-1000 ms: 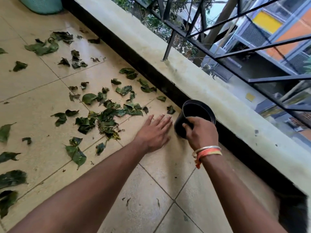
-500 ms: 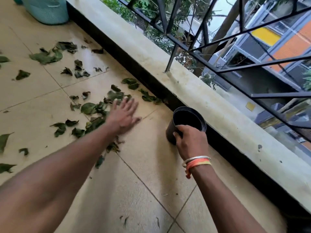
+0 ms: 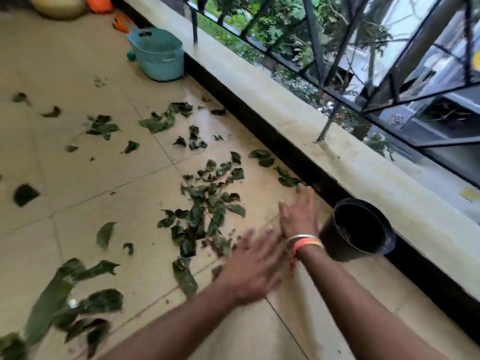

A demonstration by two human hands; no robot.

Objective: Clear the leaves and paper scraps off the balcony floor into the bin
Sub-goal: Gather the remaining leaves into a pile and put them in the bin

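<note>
both hands (image 3: 298, 216) flat beside leaves (image 3: 205, 211), bin (image 3: 361, 227) right.

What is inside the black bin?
The black bin shows only its dark inner wall; nothing can be seen in it. Its bottom is too dark to judge.

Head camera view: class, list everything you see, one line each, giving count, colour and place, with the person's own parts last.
leaves: many, dark green, scattered over the floor, thickest ahead of the hands
bin: one, black, on the floor against the ledge's base
basket: one, teal, on the floor, far end
floor tiles: beige, underfoot
ledge: one, cream, along the right
railing: black bars, on the ledge
wristbands: orange and silver, right wrist
left hand: blurred, open, low over the floor
right hand: open, left of the bin
</note>
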